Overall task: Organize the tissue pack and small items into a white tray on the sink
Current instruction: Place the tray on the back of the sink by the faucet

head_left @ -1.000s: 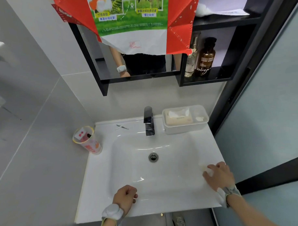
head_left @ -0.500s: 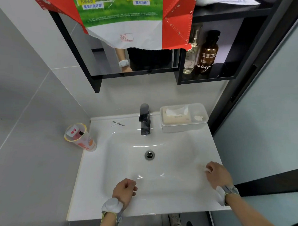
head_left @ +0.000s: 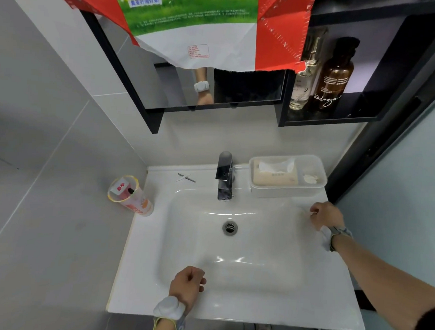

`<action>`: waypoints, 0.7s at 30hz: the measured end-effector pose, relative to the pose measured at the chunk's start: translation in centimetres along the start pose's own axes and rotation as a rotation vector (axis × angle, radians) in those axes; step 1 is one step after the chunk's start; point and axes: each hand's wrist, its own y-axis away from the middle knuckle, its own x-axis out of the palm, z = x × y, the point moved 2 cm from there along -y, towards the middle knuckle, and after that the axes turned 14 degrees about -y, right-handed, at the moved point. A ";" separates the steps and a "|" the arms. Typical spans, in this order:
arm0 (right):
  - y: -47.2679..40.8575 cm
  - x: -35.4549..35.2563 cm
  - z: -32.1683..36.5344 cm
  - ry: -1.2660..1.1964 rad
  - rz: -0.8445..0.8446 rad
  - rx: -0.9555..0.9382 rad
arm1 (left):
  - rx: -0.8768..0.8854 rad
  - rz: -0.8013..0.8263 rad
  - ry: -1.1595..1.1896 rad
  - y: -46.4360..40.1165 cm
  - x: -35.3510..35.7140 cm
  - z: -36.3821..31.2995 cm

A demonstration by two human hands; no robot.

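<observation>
One white sink (head_left: 268,312), a moulded basin with a flat rim serving as the surface, set against grey tiled walls; a dark door frame stands at the right. One drain (head_left: 230,227) sits at the basin's centre, one chrome faucet (head_left: 224,176) on the back rim.

One mirror cabinet (head_left: 214,90) hangs above, its upper part covered by a red, green and white printed sheet (head_left: 199,23). One black shelf (head_left: 336,117) beside it holds two bottles: one clear (head_left: 303,81), one brown (head_left: 334,77).

One white tray (head_left: 284,192) rests on the back right corner of the surface, just beside the faucet. Inside it: one tissue pack (head_left: 275,175) at the left, with a tissue standing up from it, and small pale items (head_left: 310,178) at the right, too small to count.

One right hand (head_left: 327,215) is near the tray's front right corner, apart from it, fingers curled and pinching a small white item (head_left: 314,213) that cannot be identified. One left hand (head_left: 187,284) rests at the front rim, loosely closed and holding nothing visible, well apart from the tray. Each wrist bears one band.

One printed cup (head_left: 131,196) stands at the surface's left edge, holding small red-and-white things. Two thin slender items (head_left: 186,177) lie crossed on the back rim, left of the faucet.
</observation>
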 end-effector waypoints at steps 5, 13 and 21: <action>1.5 0.2 -0.3 0.023 0.073 0.028 | 0.025 0.018 -0.031 -0.3 -0.8 -0.1; 10.7 2.2 -4.2 0.006 -0.024 0.140 | 0.114 0.049 -0.085 -0.5 -3.5 1.3; 22.7 8.5 -2.4 -0.049 -0.054 0.187 | 0.073 0.075 -0.094 -1.2 -6.8 7.5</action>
